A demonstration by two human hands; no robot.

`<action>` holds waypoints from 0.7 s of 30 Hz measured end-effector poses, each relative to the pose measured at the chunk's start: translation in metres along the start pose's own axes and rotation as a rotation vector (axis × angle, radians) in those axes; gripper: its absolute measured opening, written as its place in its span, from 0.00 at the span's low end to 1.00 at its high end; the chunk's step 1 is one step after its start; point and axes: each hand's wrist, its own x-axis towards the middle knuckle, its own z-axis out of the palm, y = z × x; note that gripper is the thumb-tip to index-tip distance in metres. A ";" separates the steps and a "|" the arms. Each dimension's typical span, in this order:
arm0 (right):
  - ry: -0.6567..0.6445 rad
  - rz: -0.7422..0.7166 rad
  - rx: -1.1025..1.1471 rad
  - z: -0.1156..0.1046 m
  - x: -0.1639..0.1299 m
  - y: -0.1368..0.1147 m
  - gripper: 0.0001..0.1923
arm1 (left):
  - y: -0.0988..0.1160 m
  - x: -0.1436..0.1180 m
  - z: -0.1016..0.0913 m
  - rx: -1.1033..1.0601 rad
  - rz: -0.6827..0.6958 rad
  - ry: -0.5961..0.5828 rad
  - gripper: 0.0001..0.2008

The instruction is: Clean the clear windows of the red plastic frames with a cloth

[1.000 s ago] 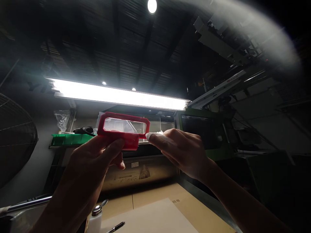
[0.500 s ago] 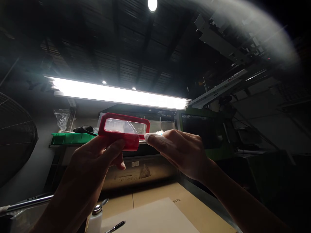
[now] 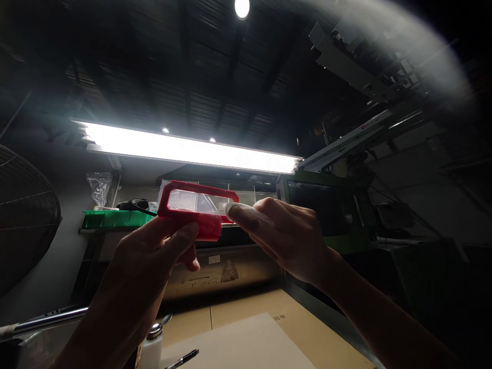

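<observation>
Held up below the lamp is a red plastic frame-like part (image 3: 209,228) with a clear window across its upper portion. My left hand (image 3: 154,251) grips its lower left side, thumb on the near face. My right hand (image 3: 286,233) is closed round a white cloth (image 3: 232,209). A wrapped fingertip presses the cloth at the right end of the red part, by the window's lower right corner. Most of the cloth is hidden inside the right hand.
A long tube lamp (image 3: 184,151) glows ahead. Below lie cardboard (image 3: 307,328), a pen (image 3: 183,359) and a white pump bottle (image 3: 151,351). A green bin (image 3: 111,219) sits on a shelf at left, near a large fan (image 3: 26,220). Dark machinery (image 3: 319,205) stands right.
The right fingertip with the cloth has shifted slightly up and left, from the part's right edge onto its window corner. The left hand and red part have barely moved.
</observation>
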 end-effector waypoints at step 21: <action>0.040 0.032 0.002 0.008 -0.002 -0.004 0.13 | 0.000 0.000 -0.004 -0.013 -0.038 0.007 0.08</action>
